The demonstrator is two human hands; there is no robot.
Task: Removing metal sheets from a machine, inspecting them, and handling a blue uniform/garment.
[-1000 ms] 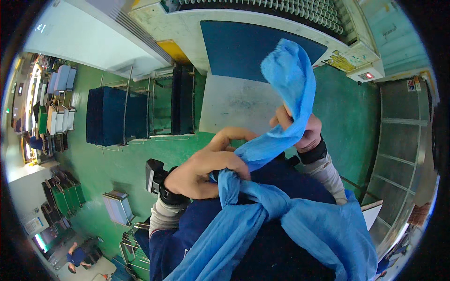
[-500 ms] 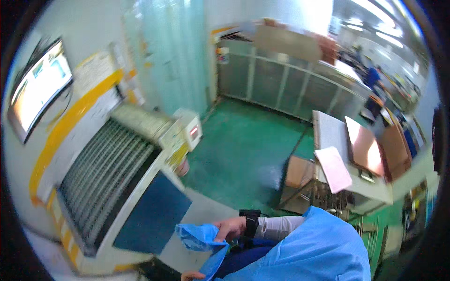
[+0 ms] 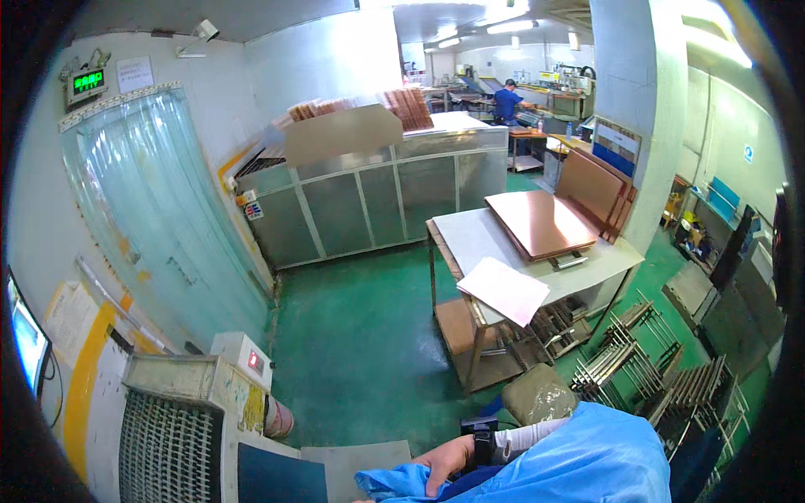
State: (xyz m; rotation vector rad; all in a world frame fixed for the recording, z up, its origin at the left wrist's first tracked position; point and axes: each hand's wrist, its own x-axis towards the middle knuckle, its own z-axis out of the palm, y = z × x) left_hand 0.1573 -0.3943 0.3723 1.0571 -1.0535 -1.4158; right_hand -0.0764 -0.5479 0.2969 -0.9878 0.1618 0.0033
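My right hand (image 3: pixel 447 463) is closed on a bunched fold of a light blue garment (image 3: pixel 579 457), its thumb pressed down on the cloth. The garment spreads from there over my right arm along the bottom of the view. A black band with a small dark device (image 3: pixel 481 442) sits round the right wrist, above a pale sleeve (image 3: pixel 530 438). Of my left hand only a skin-coloured sliver shows at the bottom edge, beside the cloth; its fingers are hidden. Nearest to the hands is a grey flat surface (image 3: pixel 356 461) at the lower left.
A roller conveyor machine (image 3: pixel 168 444) with a control box (image 3: pixel 245 362) stands lower left. Ahead right, a table (image 3: pixel 470 235) bears copper-coloured boards (image 3: pixel 541 220) and white sheets (image 3: pixel 503 289). Near it are a stool (image 3: pixel 539 394) and metal racks (image 3: pixel 629 356). A co-worker (image 3: pixel 507 105) is far off.
My view has swung right and up, so the machine and wall screen slide to the lower left. The right hand keeps its grip on the blue garment. The left hand has nearly left the view.
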